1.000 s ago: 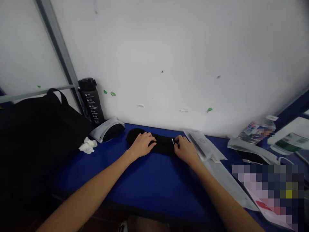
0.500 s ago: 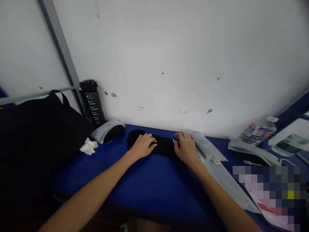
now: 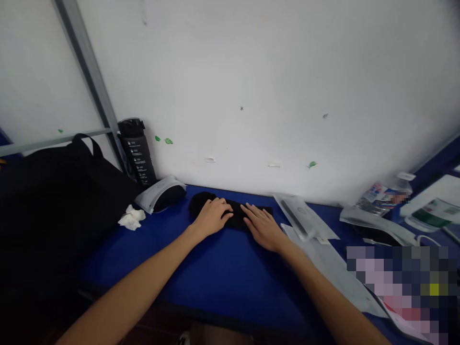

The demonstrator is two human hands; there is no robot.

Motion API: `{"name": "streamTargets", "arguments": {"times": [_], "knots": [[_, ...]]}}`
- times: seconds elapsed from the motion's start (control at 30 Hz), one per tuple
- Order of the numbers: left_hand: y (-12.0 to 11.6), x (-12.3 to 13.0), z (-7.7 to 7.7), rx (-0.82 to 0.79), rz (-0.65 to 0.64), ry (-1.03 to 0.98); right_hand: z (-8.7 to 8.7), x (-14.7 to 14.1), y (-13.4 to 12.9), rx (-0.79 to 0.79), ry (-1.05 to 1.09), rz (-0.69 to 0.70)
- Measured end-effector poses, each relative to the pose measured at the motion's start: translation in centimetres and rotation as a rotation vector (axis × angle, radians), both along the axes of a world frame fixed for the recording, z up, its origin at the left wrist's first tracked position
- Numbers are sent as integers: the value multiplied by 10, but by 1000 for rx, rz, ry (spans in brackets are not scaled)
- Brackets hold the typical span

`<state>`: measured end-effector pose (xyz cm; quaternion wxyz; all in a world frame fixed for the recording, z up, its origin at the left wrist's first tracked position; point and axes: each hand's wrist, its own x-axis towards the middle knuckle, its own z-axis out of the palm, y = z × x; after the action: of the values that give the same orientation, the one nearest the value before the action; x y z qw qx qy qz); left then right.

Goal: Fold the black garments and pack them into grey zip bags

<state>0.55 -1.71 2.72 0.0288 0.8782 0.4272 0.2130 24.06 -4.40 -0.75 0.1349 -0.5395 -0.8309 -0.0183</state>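
Note:
A folded black cloth (image 3: 235, 216) lies flat on the blue table (image 3: 230, 268), close to the wall. My left hand (image 3: 212, 216) rests palm down over its left half, with the fingers curved across it. My right hand (image 3: 262, 227) sits at the near edge of the cloth, fingers spread and their tips on top of the fabric. The right end of the cloth shows beyond those fingers. Both forearms stretch back toward me across the blue surface.
A large black bag (image 3: 61, 206) fills the left side, beside a black water bottle (image 3: 137, 152), a white-and-black pouch (image 3: 161, 194) and crumpled tissue (image 3: 131, 219). Translucent plastic sleeves (image 3: 305, 218) and a plastic bottle (image 3: 384, 196) lie to the right, against a white wall.
My right hand has slid left and toward me, from the cloth's right end onto its near edge, with the fingers spreading. That end now lies uncovered. My left hand stays nearly still.

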Motion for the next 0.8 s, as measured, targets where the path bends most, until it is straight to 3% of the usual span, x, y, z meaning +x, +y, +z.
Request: {"name": "streamTargets", "arguments": {"times": [0.13, 0.37, 0.5, 0.8], "knots": [[-1, 1, -1, 21, 75, -16, -1, -1, -2, -35, -42, -40], [3, -9, -3, 58, 363, 26, 2, 0, -2, -80, -30, -72], [5, -13, -4, 4, 428, 64, 5, 0, -2, -53, -33, -71], [12, -23, -8, 86, 539, 33, 7, 0, -1, -37, -27, -82]]}}
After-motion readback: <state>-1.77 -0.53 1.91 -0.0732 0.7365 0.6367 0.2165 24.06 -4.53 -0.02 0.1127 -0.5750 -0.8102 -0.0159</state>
